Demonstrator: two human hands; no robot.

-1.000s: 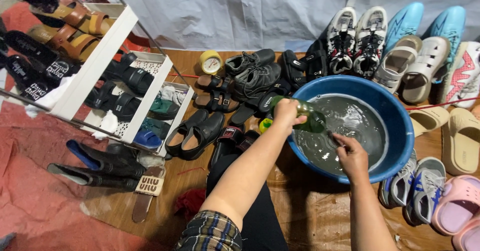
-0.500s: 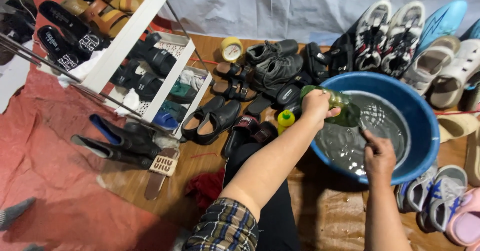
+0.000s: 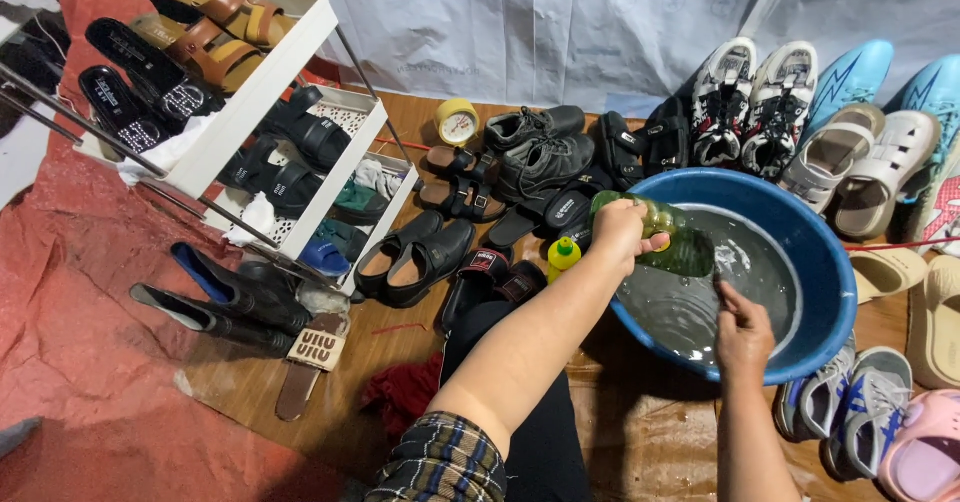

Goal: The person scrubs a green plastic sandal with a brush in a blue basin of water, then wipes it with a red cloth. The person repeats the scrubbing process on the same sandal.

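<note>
Your left hand (image 3: 622, 230) is clamped around the green bottle (image 3: 668, 237), tilted over the blue basin (image 3: 800, 252) of water; your right hand (image 3: 742, 330) is closed, resting at the basin's near rim.

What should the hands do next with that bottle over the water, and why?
Probably tip it back upright. The left hand holds the clear plastic bottle of yellow-green liquid on its side over the round blue plastic basin, which already holds cloudy grey water. The right hand dips something small and dark in, seemingly ready to stir.
</note>
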